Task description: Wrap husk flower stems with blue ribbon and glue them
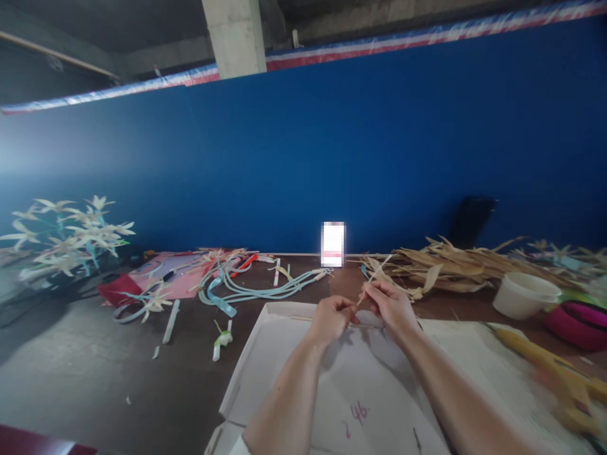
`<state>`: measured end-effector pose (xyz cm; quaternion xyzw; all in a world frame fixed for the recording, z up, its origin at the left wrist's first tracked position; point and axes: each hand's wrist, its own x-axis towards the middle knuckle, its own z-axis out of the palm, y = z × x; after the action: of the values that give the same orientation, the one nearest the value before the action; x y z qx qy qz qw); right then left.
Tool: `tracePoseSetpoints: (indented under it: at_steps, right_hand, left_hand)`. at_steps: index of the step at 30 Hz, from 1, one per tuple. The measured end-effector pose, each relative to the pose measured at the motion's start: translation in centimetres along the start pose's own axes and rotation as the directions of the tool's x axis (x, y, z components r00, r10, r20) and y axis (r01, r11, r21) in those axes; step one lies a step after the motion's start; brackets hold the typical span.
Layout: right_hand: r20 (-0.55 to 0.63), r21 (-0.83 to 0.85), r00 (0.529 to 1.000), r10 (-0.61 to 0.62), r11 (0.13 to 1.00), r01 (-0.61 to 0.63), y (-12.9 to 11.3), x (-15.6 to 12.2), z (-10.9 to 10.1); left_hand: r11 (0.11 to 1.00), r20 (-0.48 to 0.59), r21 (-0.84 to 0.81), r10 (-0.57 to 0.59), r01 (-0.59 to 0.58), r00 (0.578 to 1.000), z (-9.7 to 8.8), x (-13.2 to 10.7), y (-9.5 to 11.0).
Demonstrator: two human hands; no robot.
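Above the far part of a white cardboard box lid (294,385), my two hands are close together. A thin pale strip (379,268), perhaps dried husk, slants up from between them. My right hand (391,308) pinches it partway along. My left hand (331,321) has its fingers closed at the strip's lower end; the exact grip is partly hidden. Beneath the hands, a thin straw-coloured stick (298,318) lies across the lid.
Dried husks (446,265) are heaped at the back right, near a white tub (524,296) and a yellow glue gun (550,357). Pale blue cords (265,294) lie back left. White husk-like flowers (76,237) stand far left. A blue partition (303,158) closes the back.
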<state>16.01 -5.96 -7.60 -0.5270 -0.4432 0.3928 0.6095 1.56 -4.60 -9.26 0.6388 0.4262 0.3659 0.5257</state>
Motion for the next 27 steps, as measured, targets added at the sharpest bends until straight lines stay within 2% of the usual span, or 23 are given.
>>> tracePoseSetpoints:
  at_steps: [7,13,23,25,27]
  right_hand:
    - [0.01,0.045,1.0,0.015,0.999,-0.016,0.5,0.2,-0.1]
    - [0.015,-0.066,1.0,0.0,0.998,0.001,0.3,0.1,-0.2]
    - [0.063,-0.17,0.996,-0.06,0.983,0.07,0.4,0.0,-0.2]
    - [0.069,-0.173,0.996,-0.058,0.982,0.069,0.3,0.0,-0.1]
    - [0.066,-0.165,0.997,-0.041,0.985,0.051,0.2,-0.1,-0.1]
  left_hand:
    - [0.999,-0.005,0.047,0.024,-0.024,1.0,0.0,-0.1,0.2]
    - [0.996,-0.043,0.089,-0.009,0.013,0.999,-0.3,-0.2,0.5]
    - [1.0,0.022,0.013,-0.009,0.009,1.0,-0.2,-0.7,1.2]
    - [1.0,-0.004,0.015,-0.001,0.001,1.0,-0.3,-0.7,1.3]
    - [0.999,-0.083,0.043,0.024,-0.02,0.996,-0.4,-0.6,1.4]
